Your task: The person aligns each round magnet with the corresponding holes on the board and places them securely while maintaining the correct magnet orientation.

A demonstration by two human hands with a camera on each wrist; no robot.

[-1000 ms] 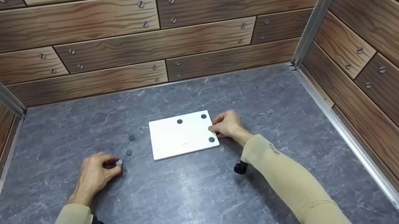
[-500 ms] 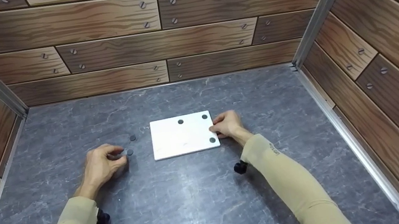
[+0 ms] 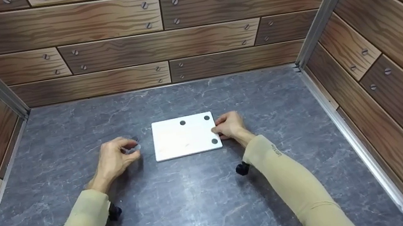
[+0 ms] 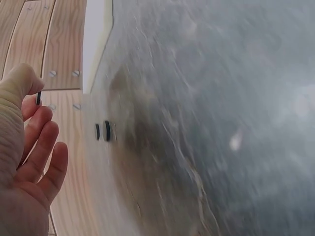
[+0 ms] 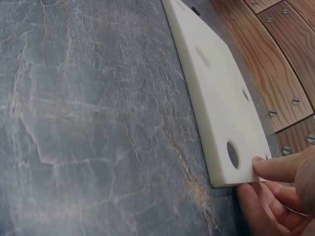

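Note:
My left hand (image 3: pixel 115 158) is raised just left of the white board (image 3: pixel 173 138), pinching a small thin disc (image 4: pixel 39 98) between thumb and forefinger. Its other fingers are spread loosely in the left wrist view. Two more small dark discs, one of them this disc (image 4: pixel 108 131), lie on the table beyond the hand; in the head view the hand partly covers them. At the board's right edge, my right hand (image 3: pixel 230 125) grips it, thumb on top and fingers against the side and underneath. Dark round openings, such as this hole (image 5: pixel 233 155), show along the board, with a fainter round recess (image 5: pixel 202 56).
The grey marbled tabletop (image 3: pixel 199 208) surrounds the board. Wood-patterned panels (image 3: pixel 160 46) stand at the back and both sides, with metal rails (image 3: pixel 365 153) along the edges.
The left hand has moved right and farther from me with the disc, passing over the discs on the table. The right hand and the board have stayed in place.

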